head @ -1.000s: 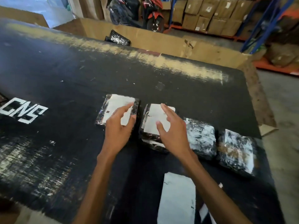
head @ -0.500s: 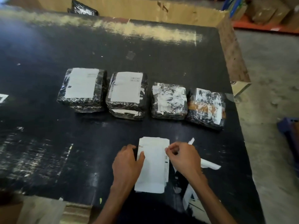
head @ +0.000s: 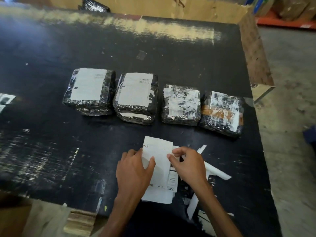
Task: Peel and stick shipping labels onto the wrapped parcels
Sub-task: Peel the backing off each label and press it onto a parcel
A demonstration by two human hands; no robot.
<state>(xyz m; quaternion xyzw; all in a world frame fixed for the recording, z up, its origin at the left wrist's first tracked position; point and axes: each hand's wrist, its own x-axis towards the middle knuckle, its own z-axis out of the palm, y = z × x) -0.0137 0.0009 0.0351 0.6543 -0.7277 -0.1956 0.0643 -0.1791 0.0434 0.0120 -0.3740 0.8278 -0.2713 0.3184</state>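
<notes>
Several black-wrapped parcels lie in a row on the black table (head: 51,151). The left parcel (head: 89,89) and the second parcel (head: 136,94) each carry a clean white label. The third parcel (head: 181,105) and the right parcel (head: 222,113) show only torn paper scraps. Nearer to me lies a stack of white label sheets (head: 159,151). My left hand (head: 135,171) presses on the stack's left side. My right hand (head: 188,166) pinches the top label's right edge, which is lifted off the sheet beneath.
Peeled white backing strips (head: 217,171) lie right of the stack. A cardboard wall (head: 196,7) borders the table's far side, with a black wrapped bundle (head: 94,6) behind it. The table's right edge drops to a concrete floor (head: 290,117). A wooden block (head: 80,223) sits below the near edge.
Both hands left the two labelled parcels and came back to the label stack. The right hand has since lifted the top label's right edge.
</notes>
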